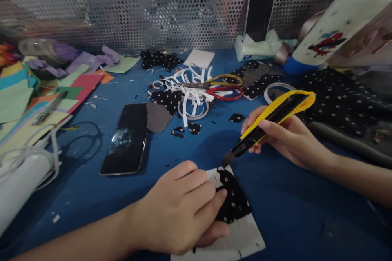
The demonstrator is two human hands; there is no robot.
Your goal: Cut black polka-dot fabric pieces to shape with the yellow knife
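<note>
In my right hand [284, 136] is a yellow and black utility knife [269, 116], tilted with its tip down to the left. That tip is at the top corner of a white sheet [245, 238] lying on the blue table. A black polka-dot fabric piece [234, 202] lies on the sheet. My left hand [180, 208] bears down on the fabric and sheet, fingers curled and bunched, the index fingertip on the fabric. Part of the sheet is hidden beneath this hand. Small black scraps [186, 129] are scattered beyond my hands.
A smartphone [127, 138] lies left of centre. Scissors [225, 85] rest on white paper strips [192, 98]. Coloured papers [82, 85] and a white power strip [24, 187] are at left. A second phone [261, 8] leans against the perforated metal panel [183, 8], near a bottle [333, 32].
</note>
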